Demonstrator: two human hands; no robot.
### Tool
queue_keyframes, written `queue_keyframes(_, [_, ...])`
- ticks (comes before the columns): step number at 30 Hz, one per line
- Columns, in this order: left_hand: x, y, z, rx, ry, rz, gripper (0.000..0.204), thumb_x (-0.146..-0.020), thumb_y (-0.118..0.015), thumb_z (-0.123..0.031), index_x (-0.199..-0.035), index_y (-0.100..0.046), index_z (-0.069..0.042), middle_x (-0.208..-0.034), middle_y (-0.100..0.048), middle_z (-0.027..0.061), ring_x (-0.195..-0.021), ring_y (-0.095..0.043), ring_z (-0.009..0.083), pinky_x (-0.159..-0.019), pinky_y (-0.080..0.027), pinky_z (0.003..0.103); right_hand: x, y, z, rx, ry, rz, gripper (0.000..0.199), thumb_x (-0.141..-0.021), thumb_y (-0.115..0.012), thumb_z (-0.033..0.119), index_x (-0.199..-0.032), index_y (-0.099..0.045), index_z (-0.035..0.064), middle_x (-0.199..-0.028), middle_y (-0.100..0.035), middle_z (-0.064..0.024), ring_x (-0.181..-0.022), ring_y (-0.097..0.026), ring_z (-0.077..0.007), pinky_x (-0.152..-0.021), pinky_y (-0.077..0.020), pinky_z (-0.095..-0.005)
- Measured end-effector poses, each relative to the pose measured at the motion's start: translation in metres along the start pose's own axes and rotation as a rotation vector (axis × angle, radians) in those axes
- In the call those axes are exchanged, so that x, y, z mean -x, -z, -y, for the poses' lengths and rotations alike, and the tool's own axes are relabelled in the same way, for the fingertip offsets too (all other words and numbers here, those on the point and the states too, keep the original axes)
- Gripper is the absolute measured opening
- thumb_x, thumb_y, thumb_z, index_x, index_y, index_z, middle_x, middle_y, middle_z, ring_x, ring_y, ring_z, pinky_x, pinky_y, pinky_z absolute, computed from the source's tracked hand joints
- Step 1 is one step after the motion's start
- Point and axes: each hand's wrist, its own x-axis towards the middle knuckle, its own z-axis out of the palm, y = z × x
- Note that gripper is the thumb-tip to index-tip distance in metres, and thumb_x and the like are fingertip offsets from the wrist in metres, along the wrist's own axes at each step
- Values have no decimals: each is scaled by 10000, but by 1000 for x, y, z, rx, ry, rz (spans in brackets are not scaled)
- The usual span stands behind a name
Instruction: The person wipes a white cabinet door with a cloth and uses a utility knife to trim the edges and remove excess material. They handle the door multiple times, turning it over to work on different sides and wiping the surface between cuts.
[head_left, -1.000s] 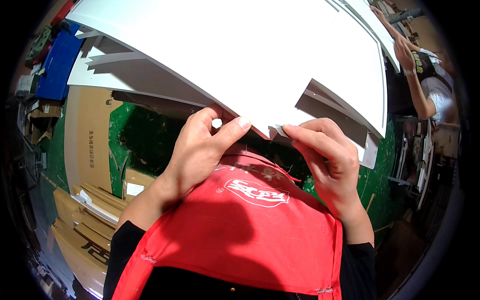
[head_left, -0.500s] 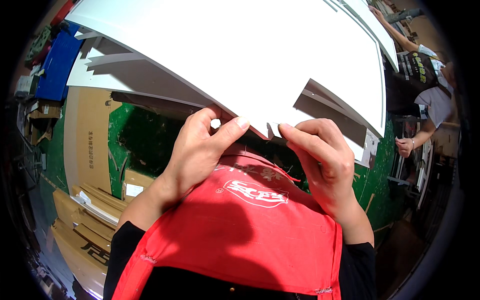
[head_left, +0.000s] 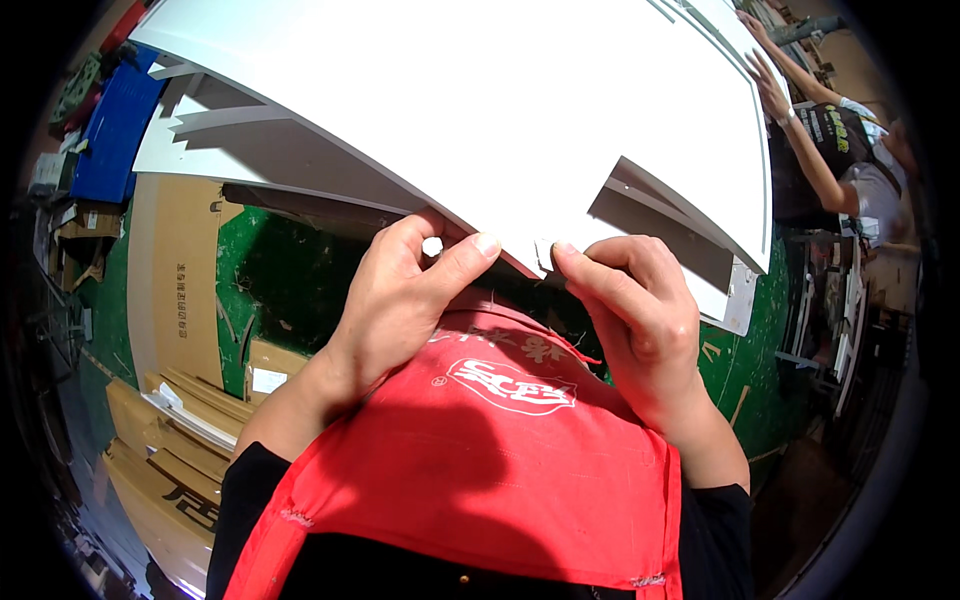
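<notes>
Left hand (head_left: pixel 400 300) and right hand (head_left: pixel 635 310) both pinch near edge of white die-cut cardboard sheet (head_left: pixel 480 110), above red apron (head_left: pixel 480 450).

— How many hands hold the big white sheet (head_left: pixel 520 110)?

— Two: one left hand (head_left: pixel 405 290), one right hand (head_left: pixel 635 305), both the wearer's own.

— Anyone else?

— One other person (head_left: pixel 850 160), upper right of the frame, showing two raised arms.

— What else?

— One red apron (head_left: pixel 490 450), one blue crate (head_left: pixel 115 130) upper left, and one stack of flat cardboard (head_left: pixel 160 450) lower left; the pieces in it cannot be counted.
</notes>
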Motion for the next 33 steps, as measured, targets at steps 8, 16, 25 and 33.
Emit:
queue_keyframes(8, [3, 0, -4, 71, 46, 28, 253, -972, -621, -176, -1058, -639, 61, -988, -689, 99, -872, -644, 109, -789, -536, 262, 2, 4, 6, 53, 27, -65, 434, -671, -710, -42, -1087, -703, 79, -843, -586, -63, -731, -564, -231, -640, -431, -343])
queue_keyframes(16, [2, 0, -4, 27, 29, 28, 272, -969, -625, -186, -1068, -639, 67, -1007, -691, 108, -889, -641, 114, -806, -529, 262, -2, 1, 21, -66, -123, -110, 415, -682, -690, -3, -1091, -700, 66, -874, -582, -62, -749, -553, -221, -648, -425, -340])
queue_keyframes(25, [2, 0, -3, 8, 2, 34, 284, -965, -632, -198, -1061, -652, 68, -1012, -697, 102, -926, -630, 115, -850, -505, 270, 5, 0, 6, 218, 85, -8, 422, -679, -675, 9, -1098, -694, 57, -891, -576, -63, -766, -553, -220, -660, -426, -344])
queue_keyframes(33, [0, 3, 3, -18, -39, 16, 307, -960, -649, -210, -1067, -652, 77, -1018, -697, 101, -936, -624, 111, -853, -497, 259, 6, -1, 13, 240, 40, 7, 403, -696, -682, -7, -1093, -690, 57, -874, -577, -60, -759, -556, -213, -656, -427, -336])
